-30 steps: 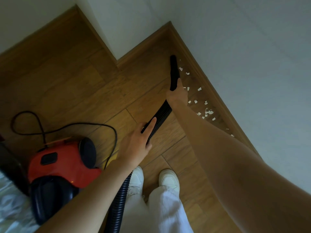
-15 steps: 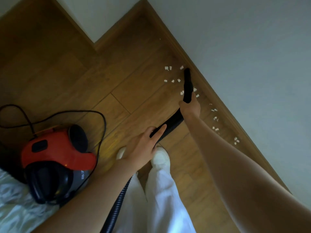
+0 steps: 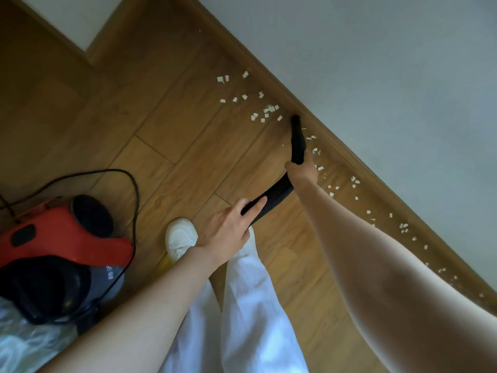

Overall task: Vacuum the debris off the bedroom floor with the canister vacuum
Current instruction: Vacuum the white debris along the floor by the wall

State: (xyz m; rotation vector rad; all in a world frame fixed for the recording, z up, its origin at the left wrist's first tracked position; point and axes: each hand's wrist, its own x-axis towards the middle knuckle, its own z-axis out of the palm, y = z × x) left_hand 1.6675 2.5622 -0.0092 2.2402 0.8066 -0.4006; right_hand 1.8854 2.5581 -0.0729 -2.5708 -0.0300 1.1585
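A red and black canister vacuum sits on the wooden floor at the lower left. Its black ribbed hose runs up to a black nozzle, whose tip rests by the skirting board. My right hand grips the nozzle's lower end. My left hand holds the hose lower down, with the forefinger laid along it. Several small white paper scraps lie just left of the nozzle tip. More scraps trail along the skirting toward the lower right.
A white wall and wooden skirting board run diagonally on the right. The vacuum's black power cord loops on the floor behind it. My white shoe and white trousers are below my hands. White fabric lies bottom left.
The view has shifted along the wall. The nozzle and my right hand moved back along the skirting; scraps that were beside the nozzle now lie ahead and left of its tip.
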